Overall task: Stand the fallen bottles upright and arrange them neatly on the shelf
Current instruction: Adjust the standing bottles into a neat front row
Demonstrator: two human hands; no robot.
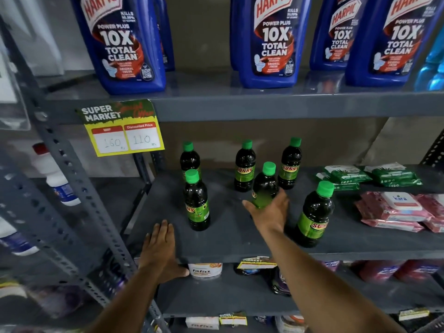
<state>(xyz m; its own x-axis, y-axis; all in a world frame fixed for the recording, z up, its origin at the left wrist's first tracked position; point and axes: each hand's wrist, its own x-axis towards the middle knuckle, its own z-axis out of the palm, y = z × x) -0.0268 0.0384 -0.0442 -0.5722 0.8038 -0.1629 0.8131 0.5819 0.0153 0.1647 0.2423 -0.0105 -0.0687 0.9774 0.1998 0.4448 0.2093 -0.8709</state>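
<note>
6 green-capped Sunny bottles stand on the middle shelf [240, 239], none lying down now, so what's left looks like arranging, not righting. Positions: back-left bottle [189, 157], front-left bottle [196, 203] just in front of it, back-centre bottle [245, 167], back-right bottle [290, 164], a centre bottle [264, 186] tilted a bit and motion-blurred, and a front-right bottle [314, 215] near the shelf edge, also leaning slightly in this wide-angle view.

Right hand [271, 212] is wrapped round the lower half of the centre bottle, thumb on the left side, fingers round the label; grasping it, tho how firm I can't tell. Left hand [159, 246] lies flat and open on the shelf's front-left edge, thumb hooked under the lip, holding nothing, prob. bracing.

Handling, as a guess: dark liquid fills each bottle to the neck, so moderate weight w/ the mass low. Body looks like thin rigid plastic, some give under squeeze, not fragile. Glossy label wrap could be slick. Tall and narrow w/ a small base, so tippy; a knock to 1 may topple neighbours, esp. the 2 back ones just beside the hand. Best hold is round the label band at mid-body, not the cap, and set base flat before letting go.

Rows are ragged: 3 at back, 3 staggered forward. Wet-wipe packs [394, 207] sit to the right, well apart from the bottles. Harpic bottles [269, 42] line the shelf above.
</note>
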